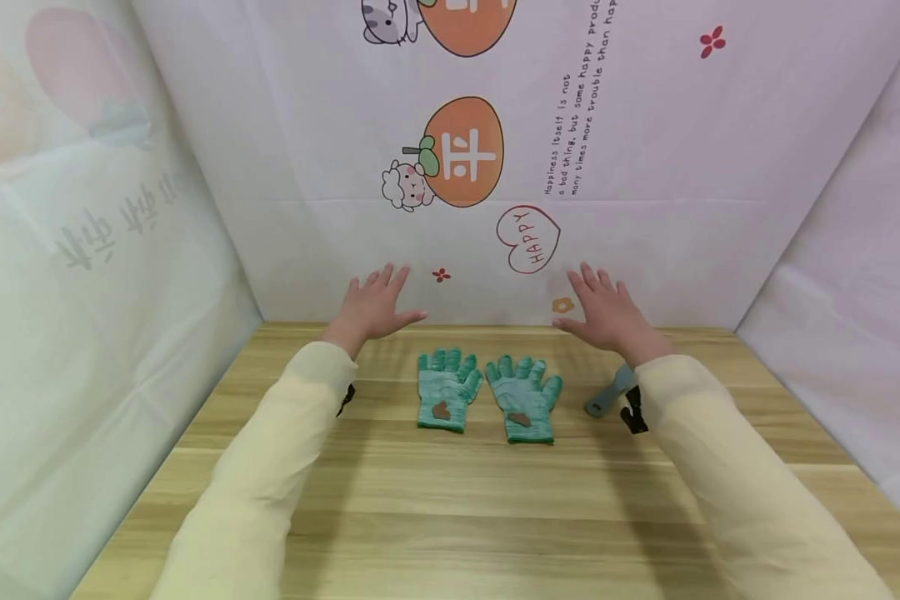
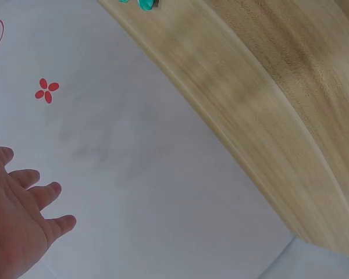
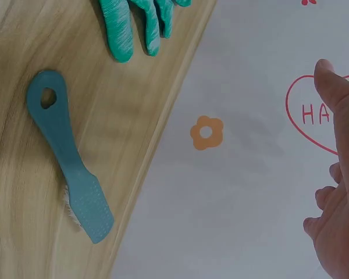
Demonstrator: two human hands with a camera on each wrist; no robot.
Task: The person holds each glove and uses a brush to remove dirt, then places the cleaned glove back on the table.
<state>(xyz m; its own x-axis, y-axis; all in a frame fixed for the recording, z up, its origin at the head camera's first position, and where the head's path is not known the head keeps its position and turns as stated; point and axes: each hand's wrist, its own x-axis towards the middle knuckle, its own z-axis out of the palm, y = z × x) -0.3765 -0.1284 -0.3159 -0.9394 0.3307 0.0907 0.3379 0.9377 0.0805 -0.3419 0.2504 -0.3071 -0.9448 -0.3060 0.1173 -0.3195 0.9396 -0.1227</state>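
Two gloves, green and pale, on the wooden table: left glove, right glove. Both lie in the far half, between my forearms, just beside each other, fingers to the far side, cuffs near. Probably laid flat like that so both can be seen and reached whole.

My left hand and right hand are released, fingers spread, nothing grasped. They're held out toward the far wall sheet, likely to keep clear of the gloves; can't tell if they touch it. Brush lies right of the gloves, bristles apparently down, maybe set apart so it stays off them.

Counts: two hands, two gloves, two brown patches (left patch, right patch, one per glove near the cuff), one brush, two black bits (left bit, right bit), partly hidden by my sleeves, can't tell what.
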